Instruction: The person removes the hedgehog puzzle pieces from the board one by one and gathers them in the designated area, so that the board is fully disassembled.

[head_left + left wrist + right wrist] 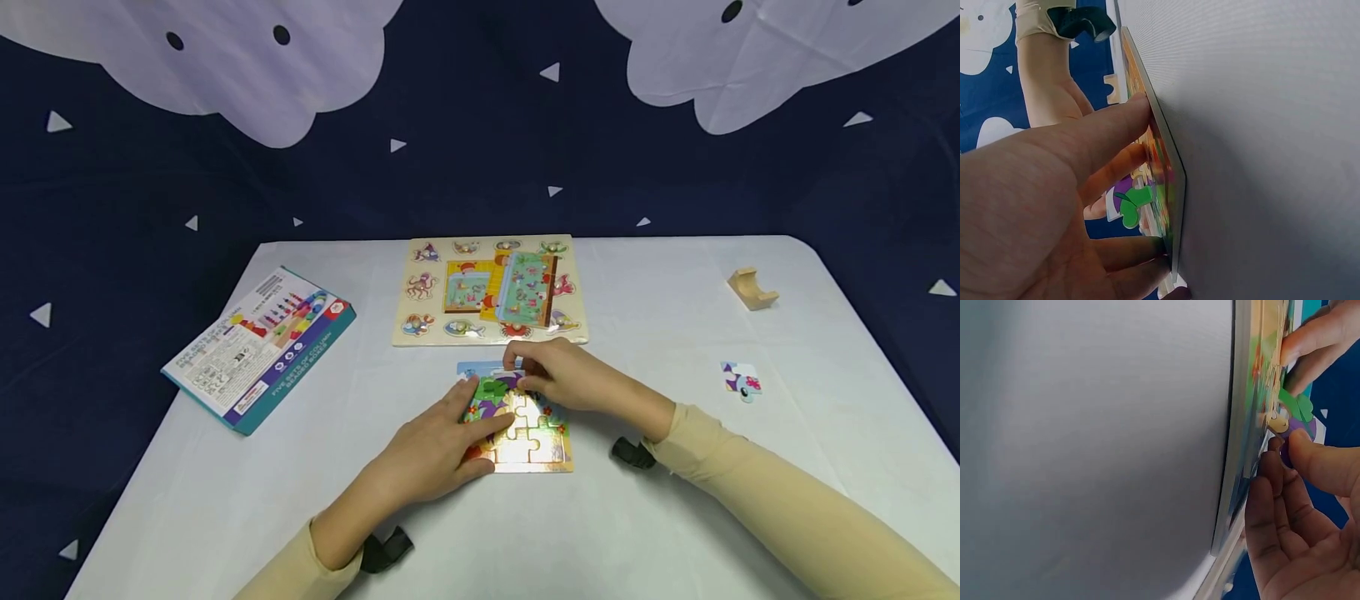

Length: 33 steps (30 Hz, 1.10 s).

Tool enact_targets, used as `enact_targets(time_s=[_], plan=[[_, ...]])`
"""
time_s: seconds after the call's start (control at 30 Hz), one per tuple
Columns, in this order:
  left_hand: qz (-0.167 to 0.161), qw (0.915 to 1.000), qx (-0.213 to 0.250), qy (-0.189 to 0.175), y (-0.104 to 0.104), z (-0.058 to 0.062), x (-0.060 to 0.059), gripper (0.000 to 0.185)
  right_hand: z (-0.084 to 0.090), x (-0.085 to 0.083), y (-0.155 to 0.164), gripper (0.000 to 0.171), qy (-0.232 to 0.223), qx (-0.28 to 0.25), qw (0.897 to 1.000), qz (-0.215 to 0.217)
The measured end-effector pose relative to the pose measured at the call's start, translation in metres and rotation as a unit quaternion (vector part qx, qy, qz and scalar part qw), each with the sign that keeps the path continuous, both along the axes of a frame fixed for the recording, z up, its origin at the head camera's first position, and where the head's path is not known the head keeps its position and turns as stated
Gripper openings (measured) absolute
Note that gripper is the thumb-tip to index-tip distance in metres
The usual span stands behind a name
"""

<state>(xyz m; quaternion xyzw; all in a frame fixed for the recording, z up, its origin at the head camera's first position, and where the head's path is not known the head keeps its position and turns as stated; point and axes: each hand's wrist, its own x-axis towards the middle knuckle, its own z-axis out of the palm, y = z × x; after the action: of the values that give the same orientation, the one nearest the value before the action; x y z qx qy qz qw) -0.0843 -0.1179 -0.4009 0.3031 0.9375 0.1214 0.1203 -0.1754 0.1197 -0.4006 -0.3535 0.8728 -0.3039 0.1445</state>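
Head view: a small square jigsaw puzzle board with a colourful cartoon picture (525, 433) lies flat on the white cloth-covered tabletop (675, 517), near the front centre, just in front of a larger cream wooden peg-puzzle board with sea-animal pieces (489, 290).

Left hand (438, 446): lies on the left part of the small puzzle board, fingers extended and nearly straight, fingertips pressing down on the assembled pieces. Left wrist view confirms the fingers (1110, 134) lie flat against the board face and edge; nothing is gripped.

Right hand (562, 377): over the rear edge of the same board, fingers curled. Right wrist view shows thumb and fingers (1316, 465) pinching a purple-and-green jigsaw piece (1297, 415) at the board's surface; whether the piece is fully seated cannot be told.

Both forearms wear beige sleeves with a black strap at each wrist.

Other items on the tabletop:
- blue rectangular cardboard toy box with printed text and coloured bead pictures (258, 348), far left, well apart from the hands.
- loose white-and-purple jigsaw piece (741, 381), to the right, apart from the board.
- small pale wooden block with a curved notch (752, 288), far right rear.

Background: dark blue cloth with white triangles and pale cloud shapes.
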Motion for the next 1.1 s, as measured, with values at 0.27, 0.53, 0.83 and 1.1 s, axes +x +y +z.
enact_targets(time_s=[0.27,0.53,0.83,1.1], plan=[[0.0,1.0,-0.003,-0.006,0.0003,0.0018,-0.0003,0.057,-0.0005,-0.0074,0.0022,0.015,-0.051,-0.008,0.999,0.002],[0.001,0.9999,-0.009,-0.008,0.0011,0.0029,-0.0001,0.057,-0.0013,-0.0086,0.0005,0.016,-0.05,0.003,0.999,-0.002],[-0.002,1.0,-0.006,0.002,0.001,0.0016,0.0006,0.058,0.0006,-0.0064,-0.0022,0.009,-0.018,0.012,1.0,0.004],[0.0,1.0,-0.005,0.004,0.0009,0.0007,-0.0001,0.058,0.0023,-0.0035,-0.0069,0.011,0.034,0.028,0.999,0.001]])
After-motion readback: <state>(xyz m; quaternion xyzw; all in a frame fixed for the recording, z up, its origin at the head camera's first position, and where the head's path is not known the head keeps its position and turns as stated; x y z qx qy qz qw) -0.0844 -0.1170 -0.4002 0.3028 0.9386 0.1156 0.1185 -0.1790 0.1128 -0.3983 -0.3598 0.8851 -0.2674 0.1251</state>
